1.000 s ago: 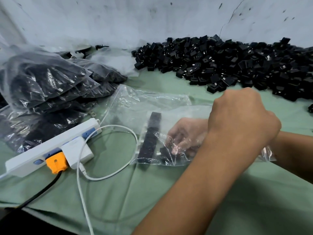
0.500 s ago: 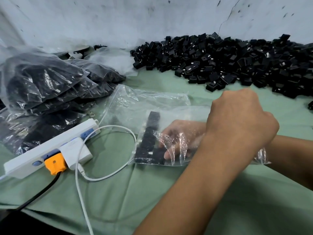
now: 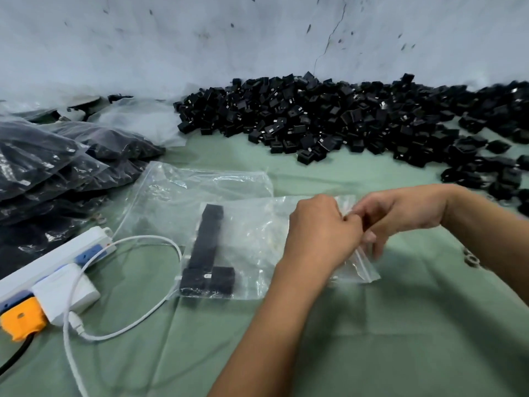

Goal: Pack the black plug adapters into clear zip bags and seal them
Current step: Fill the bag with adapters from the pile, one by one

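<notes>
Hands (image 3: 323,230) (image 3: 400,216) on one zip bag (image 3: 257,253)

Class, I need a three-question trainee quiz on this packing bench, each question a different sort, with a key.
1. True or false: both hands pinch the open edge of the zip bag.
2. Where do the adapters lie in that bag? A) at the end far from the hands B) under the hands C) outside it
3. Fill in: the loose adapter pile lies against the ____.

Key: 1 true: left hand and right hand meet at the bag's mouth. 2 A. 3 wall.
</notes>
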Demonstrator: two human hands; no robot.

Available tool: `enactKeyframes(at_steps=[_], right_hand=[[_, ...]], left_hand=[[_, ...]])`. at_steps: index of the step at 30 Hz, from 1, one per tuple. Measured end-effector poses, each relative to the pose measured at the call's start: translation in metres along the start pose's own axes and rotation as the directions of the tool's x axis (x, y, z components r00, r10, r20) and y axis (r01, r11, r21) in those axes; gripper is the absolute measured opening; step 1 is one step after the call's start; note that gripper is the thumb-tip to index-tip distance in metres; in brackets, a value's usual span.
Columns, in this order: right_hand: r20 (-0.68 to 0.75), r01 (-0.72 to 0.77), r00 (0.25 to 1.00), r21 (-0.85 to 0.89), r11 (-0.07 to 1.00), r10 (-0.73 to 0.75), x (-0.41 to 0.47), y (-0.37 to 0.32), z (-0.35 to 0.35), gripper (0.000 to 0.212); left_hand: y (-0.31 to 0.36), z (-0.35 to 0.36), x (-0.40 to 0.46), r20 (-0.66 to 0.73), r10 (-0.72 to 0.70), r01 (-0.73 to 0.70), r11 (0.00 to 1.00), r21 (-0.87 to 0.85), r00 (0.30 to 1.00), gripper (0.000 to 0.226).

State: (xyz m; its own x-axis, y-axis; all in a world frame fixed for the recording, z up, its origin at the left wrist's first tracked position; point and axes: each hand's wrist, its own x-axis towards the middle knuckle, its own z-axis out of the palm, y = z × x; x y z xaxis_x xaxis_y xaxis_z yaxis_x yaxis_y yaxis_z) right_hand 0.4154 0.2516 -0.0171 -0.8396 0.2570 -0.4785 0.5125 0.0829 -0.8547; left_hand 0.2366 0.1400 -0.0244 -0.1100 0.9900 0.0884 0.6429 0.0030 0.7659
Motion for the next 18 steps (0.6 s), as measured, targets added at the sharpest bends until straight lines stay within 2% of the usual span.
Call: enactKeyframes(at_steps=[1, 2, 3, 5, 6, 7, 8, 9, 11, 14, 16, 18], right_hand=[[-0.035, -0.003, 0.999, 0.058, 0.998, 0.005, -0.005, 0.004, -0.007, 0.015], [-0.169, -0.042, 0.984, 0.075, 0.996, 0.054, -0.008, 0.009, -0.014, 0.014], [-0.358, -0.081, 0.929, 0.063, 0.995, 0.098, -0.01, 0.012, -0.018, 0.014], [-0.701, -0.119, 0.703, 0.047, 0.992, 0.118, -0.002, 0.019, -0.022, 0.013], [-0.807, -0.097, 0.584, 0.044, 0.994, 0.092, 0.008, 0.02, -0.024, 0.013], [-0.87, -0.071, 0.49, 0.014, 0.997, 0.048, 0.019, 0.019, -0.025, 0.014], [-0.903, -0.08, 0.429, -0.068, 0.994, -0.027, 0.029, 0.017, -0.028, 0.015], [-0.908, -0.123, 0.401, -0.182, 0.975, -0.119, 0.039, 0.012, -0.031, 0.015], [-0.855, -0.289, 0.436, -0.429, 0.856, -0.281, 0.06, 0.004, -0.038, 0.02], [-0.725, -0.503, 0.565, -0.682, 0.531, -0.395, 0.092, -0.006, -0.042, 0.046], [-0.697, -0.591, 0.617, -0.717, 0.368, -0.367, 0.107, -0.014, -0.048, 0.058], [-0.7, -0.662, 0.664, -0.714, 0.229, -0.262, 0.116, -0.021, -0.054, 0.057]], left_hand=[[-0.004, 0.006, 0.0, 0.006, -0.005, 0.005, 1.0, 0.001, 1.0, 0.027], [-0.007, 0.013, 0.0, 0.002, -0.003, 0.003, 1.0, 0.009, 1.0, 0.027], [-0.01, 0.019, 0.0, -0.013, 0.004, -0.004, 1.0, 0.012, 1.0, 0.026], [-0.016, 0.027, 0.0, -0.042, 0.038, -0.038, 0.999, 0.002, 0.998, 0.022], [-0.019, 0.031, 0.001, -0.042, 0.056, -0.056, 0.998, -0.005, 0.998, 0.022], [-0.023, 0.034, 0.002, -0.03, 0.069, -0.069, 0.998, -0.011, 0.997, 0.021], [-0.027, 0.037, 0.003, -0.014, 0.079, -0.079, 0.997, -0.016, 0.997, 0.021], [-0.031, 0.038, 0.003, -0.004, 0.089, -0.089, 0.996, -0.028, 0.996, 0.02], [-0.04, 0.04, 0.004, -0.015, 0.097, -0.098, 0.99, -0.106, 0.995, 0.018], [-0.047, 0.042, 0.005, -0.052, 0.098, -0.108, 0.965, -0.239, 0.994, 0.019], [-0.049, 0.043, 0.005, -0.071, 0.112, -0.127, 0.954, -0.27, 0.991, 0.022], [-0.051, 0.043, 0.006, -0.096, 0.109, -0.133, 0.948, -0.289, 0.989, 0.025]])
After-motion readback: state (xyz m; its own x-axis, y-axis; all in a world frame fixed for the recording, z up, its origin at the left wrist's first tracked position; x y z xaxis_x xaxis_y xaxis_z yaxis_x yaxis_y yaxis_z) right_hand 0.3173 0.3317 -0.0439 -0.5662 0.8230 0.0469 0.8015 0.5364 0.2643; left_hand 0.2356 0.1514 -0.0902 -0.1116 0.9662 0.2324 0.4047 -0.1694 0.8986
